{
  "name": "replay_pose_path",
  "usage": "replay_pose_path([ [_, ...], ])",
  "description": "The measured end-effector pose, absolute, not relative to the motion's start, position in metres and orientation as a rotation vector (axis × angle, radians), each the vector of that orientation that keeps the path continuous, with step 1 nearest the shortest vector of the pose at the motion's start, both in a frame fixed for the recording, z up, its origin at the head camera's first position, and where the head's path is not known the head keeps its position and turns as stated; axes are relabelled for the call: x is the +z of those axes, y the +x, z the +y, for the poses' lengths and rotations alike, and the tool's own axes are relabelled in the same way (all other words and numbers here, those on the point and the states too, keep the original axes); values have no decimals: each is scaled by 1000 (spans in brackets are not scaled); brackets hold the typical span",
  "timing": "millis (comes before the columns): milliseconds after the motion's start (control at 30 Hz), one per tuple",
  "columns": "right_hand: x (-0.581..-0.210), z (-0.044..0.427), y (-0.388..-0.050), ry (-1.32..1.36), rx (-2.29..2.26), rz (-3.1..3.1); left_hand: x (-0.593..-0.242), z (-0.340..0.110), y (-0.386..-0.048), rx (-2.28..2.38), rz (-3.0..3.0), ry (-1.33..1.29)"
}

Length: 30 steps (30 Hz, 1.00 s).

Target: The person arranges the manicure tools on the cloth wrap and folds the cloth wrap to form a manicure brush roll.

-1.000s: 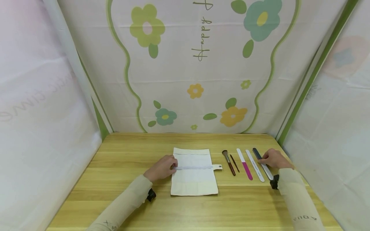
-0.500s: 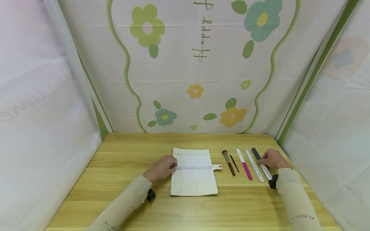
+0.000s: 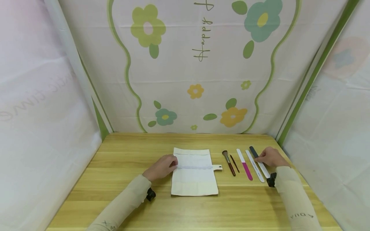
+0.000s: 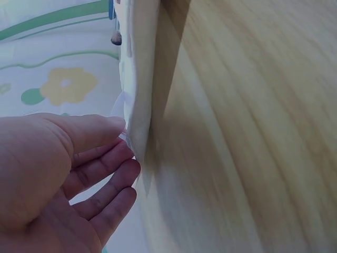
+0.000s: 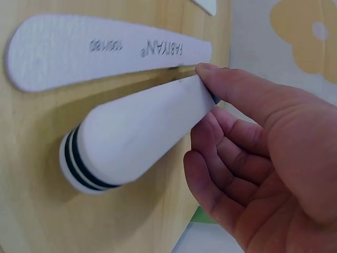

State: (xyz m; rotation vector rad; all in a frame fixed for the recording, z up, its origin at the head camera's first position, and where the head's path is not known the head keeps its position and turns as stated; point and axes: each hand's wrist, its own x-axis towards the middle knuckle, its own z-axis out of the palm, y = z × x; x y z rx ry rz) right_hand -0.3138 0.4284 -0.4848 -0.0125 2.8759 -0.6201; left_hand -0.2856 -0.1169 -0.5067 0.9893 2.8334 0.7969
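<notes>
pinching the grey-tipped file (image 5: 147,132) about midway, the right hand (image 3: 271,157) is holding it, white end pointing near, grey end pointing away. a light, level pinch is probably serving best, clearing the neighbouring white file (image 5: 105,50). farther left, the left hand (image 3: 162,166) is pinching the pouch's (image 3: 195,179) edge.

The left arm (image 3: 122,205) reaches diagonally inward from the lower left, and the left hand (image 3: 161,167) pinches with its thumb (image 4: 97,130) stretched forward, the lower fingers (image 4: 115,208) loosely bent. The right arm (image 3: 297,199) angles in from the lower right; the right hand (image 3: 272,157) also pinches, its outer fingers curled toward the palm.
</notes>
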Motion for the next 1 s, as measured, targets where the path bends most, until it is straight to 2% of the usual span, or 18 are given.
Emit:
replay_pose_path([
  [467, -472, 381, -336, -131, -740, 2891, -503, -116, -288, 985, 2744, 914],
  [767, -465, 326, -354, -197, -798, 2894, -495, -114, -284, 1010, 2729, 885],
  [1000, -463, 266, -368, -281, -843, 2862, -493, -113, -283, 1002, 2733, 905],
])
